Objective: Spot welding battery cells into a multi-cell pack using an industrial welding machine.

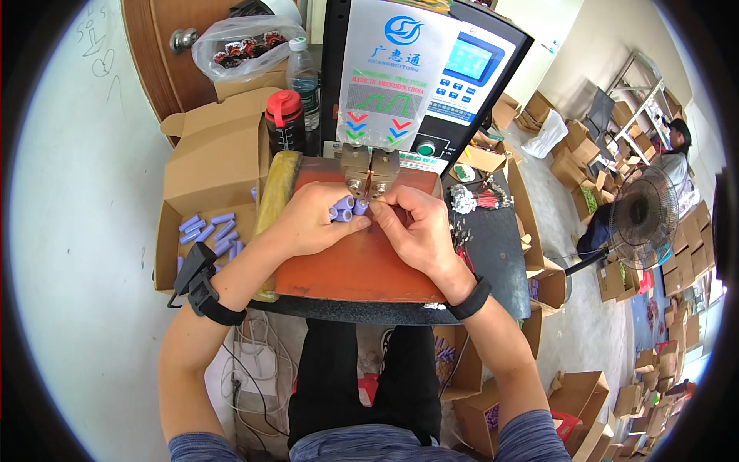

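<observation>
Several purple cylindrical battery cells (344, 209) sit bunched in my left hand (312, 222), its fingers and thumb closed around them. They are just under the metal electrode head (370, 173) of a black and silver spot welding machine (385, 77). On the other side, my right hand (422, 231) is closed in a pinch beside the cells and close to the electrode tips. What its fingertips hold, if anything, is too small to make out. Both hands are over an orange-brown work mat (346, 277).
A yellow wrapped bar (277, 200) borders the mat's left side. Further left, an open cardboard box (208, 169) contains more purple cells (222, 231). A red-lidded bottle (285, 119) stands behind. Wire bundles (485, 196) lie at right; beyond are a fan (643, 208) and a person (673, 165).
</observation>
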`<state>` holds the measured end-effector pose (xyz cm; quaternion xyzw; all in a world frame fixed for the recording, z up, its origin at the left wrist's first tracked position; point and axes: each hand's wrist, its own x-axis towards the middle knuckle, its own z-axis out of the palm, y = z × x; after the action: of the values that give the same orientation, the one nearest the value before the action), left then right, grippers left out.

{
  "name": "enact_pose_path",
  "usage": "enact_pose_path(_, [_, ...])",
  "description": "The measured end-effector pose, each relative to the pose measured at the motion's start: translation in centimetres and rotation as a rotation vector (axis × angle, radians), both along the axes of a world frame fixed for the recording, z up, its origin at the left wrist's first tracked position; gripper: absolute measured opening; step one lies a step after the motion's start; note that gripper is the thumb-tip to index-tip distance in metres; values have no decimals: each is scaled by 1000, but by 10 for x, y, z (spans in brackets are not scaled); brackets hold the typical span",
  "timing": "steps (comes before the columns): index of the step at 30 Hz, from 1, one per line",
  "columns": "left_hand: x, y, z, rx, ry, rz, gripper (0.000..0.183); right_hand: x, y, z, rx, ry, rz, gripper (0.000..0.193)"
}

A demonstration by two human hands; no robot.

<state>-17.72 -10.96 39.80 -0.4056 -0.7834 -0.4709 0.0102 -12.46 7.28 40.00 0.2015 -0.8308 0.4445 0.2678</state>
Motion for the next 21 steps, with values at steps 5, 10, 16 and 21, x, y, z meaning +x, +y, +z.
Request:
enact_pose_path(5, [-1,1,-3,4,7,3,28,2,1,3,62,-9,-41,9])
enact_pose_path(10, [0,0,2,-31,-68,5,28,2,-1,2,55,11,-42,9])
enact_pose_path(16, [1,-5,-1,-15,-50,1,28,0,-5,-1,27,16,-13,8])
enact_pose_path(21, [2,-5,2,-9,39,7,24,1,-7,2,5,44,-22,5])
